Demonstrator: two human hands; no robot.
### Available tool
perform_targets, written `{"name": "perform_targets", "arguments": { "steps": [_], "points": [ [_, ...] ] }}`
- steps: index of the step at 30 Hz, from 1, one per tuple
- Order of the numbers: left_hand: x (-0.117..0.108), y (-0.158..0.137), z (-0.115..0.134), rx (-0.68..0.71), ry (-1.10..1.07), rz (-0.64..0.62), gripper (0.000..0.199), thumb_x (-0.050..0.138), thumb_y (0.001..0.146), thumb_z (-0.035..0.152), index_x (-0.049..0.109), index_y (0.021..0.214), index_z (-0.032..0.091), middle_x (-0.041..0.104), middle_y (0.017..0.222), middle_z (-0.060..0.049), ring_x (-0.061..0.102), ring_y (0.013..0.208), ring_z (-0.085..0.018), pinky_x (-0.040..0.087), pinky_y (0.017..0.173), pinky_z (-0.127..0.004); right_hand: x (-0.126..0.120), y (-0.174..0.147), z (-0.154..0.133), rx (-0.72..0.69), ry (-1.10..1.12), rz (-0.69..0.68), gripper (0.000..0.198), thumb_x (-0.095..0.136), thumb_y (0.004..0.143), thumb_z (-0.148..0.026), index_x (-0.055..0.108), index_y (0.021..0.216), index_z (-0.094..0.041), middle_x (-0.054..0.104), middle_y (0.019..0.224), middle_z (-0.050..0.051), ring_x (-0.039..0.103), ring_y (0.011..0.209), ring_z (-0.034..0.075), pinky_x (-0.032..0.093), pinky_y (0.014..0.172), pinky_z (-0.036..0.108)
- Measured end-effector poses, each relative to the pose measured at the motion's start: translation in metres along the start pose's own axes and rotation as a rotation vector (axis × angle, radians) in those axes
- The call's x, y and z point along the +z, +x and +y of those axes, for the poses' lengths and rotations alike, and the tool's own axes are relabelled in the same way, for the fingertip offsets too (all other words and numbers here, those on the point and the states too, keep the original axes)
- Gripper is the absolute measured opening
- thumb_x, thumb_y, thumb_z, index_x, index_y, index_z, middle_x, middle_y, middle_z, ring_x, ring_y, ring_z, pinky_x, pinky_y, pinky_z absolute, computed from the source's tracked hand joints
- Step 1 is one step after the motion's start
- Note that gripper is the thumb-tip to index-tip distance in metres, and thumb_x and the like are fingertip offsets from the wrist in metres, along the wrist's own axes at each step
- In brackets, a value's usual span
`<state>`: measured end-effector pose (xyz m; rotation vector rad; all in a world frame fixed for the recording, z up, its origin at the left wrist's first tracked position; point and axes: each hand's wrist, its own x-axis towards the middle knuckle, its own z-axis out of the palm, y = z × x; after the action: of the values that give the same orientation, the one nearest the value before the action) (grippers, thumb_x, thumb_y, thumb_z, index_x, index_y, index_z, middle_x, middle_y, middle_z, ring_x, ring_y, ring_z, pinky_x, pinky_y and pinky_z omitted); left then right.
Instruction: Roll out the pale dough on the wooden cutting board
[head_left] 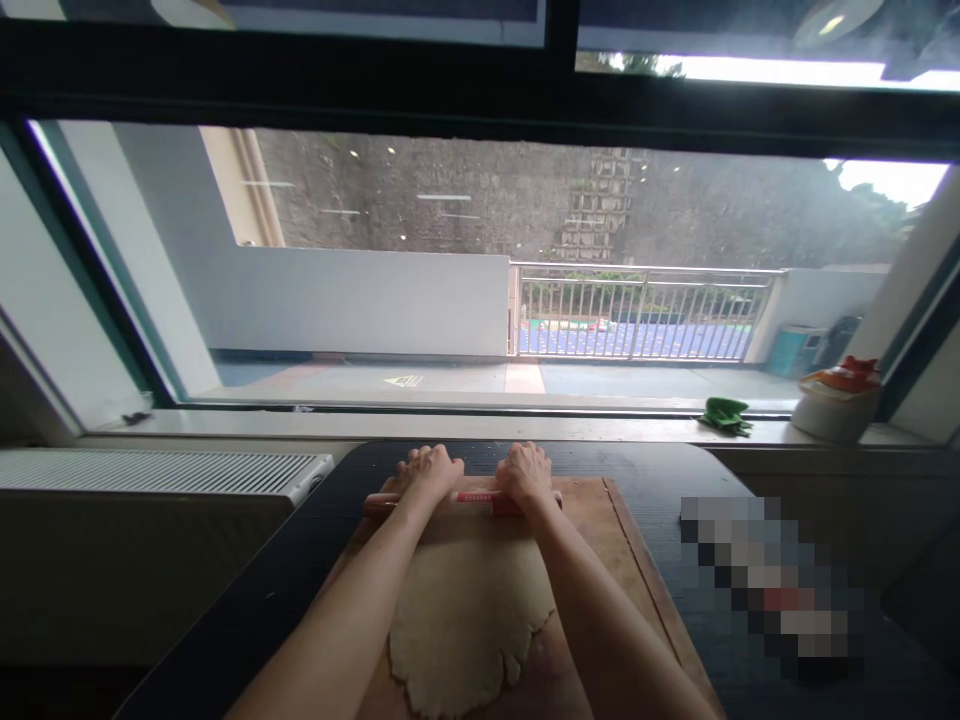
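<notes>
A wooden rolling pin (475,497) with a red-and-white label lies crosswise at the far end of a sheet of rolled dough (466,625). My left hand (430,470) is closed over the pin's left part, fingers curled forward. On its right part my right hand (524,472) grips in the same way. The dough has a ragged, cracked near edge, and my forearms cover some of its sides. Beneath it is a wooden cutting board (619,555).
The board rests on a dark table (675,470) against a windowsill (525,425). A green cloth-like item (725,416) and a pale container with an orange-red top (838,400) stand on the sill. A white radiator (165,470) is at left; a pixelated item (772,580) lies at right.
</notes>
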<state>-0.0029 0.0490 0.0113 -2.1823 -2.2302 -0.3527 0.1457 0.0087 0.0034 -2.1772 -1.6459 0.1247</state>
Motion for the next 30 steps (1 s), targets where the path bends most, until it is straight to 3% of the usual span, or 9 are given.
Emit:
{"name": "perform_targets", "arguments": {
  "steps": [10,15,24,30],
  "points": [
    [-0.006,-0.041,-0.006,-0.04,0.013,0.054,0.042,0.04,0.076,0.042,0.068,0.097,0.018,0.062,0.113,-0.014,0.051,0.11,-0.032,0.034,0.09,-0.046,-0.015,-0.053,-0.004,0.026,-0.005,0.044,0.032,0.039,0.085,-0.032,0.066,0.094,-0.018,0.06,0.104,0.014,0.051,0.1,0.028,0.035,0.084,0.039],
    [-0.009,-0.052,-0.008,-0.046,0.012,0.062,0.045,0.038,0.077,0.044,0.069,0.096,0.017,0.062,0.112,-0.016,0.05,0.11,-0.032,0.034,0.09,-0.045,-0.018,-0.063,-0.005,0.02,-0.01,0.056,0.035,0.036,0.087,-0.031,0.067,0.094,-0.018,0.061,0.103,0.013,0.051,0.1,0.027,0.034,0.085,0.039],
    [0.001,-0.016,-0.004,-0.056,-0.019,0.045,0.042,0.042,0.075,0.042,0.066,0.1,0.017,0.06,0.115,-0.016,0.049,0.112,-0.032,0.034,0.091,-0.048,-0.01,-0.024,-0.003,0.004,-0.008,0.022,0.031,0.042,0.084,-0.031,0.066,0.098,-0.016,0.059,0.108,0.015,0.05,0.103,0.027,0.035,0.085,0.037],
    [0.006,0.011,-0.003,-0.028,-0.031,-0.032,0.04,0.043,0.075,0.039,0.065,0.101,0.018,0.061,0.117,-0.015,0.051,0.112,-0.032,0.038,0.089,-0.046,0.0,0.005,0.001,0.006,-0.022,-0.012,0.032,0.042,0.085,-0.028,0.064,0.104,-0.015,0.057,0.112,0.015,0.05,0.104,0.027,0.036,0.085,0.036]
  ]
}}
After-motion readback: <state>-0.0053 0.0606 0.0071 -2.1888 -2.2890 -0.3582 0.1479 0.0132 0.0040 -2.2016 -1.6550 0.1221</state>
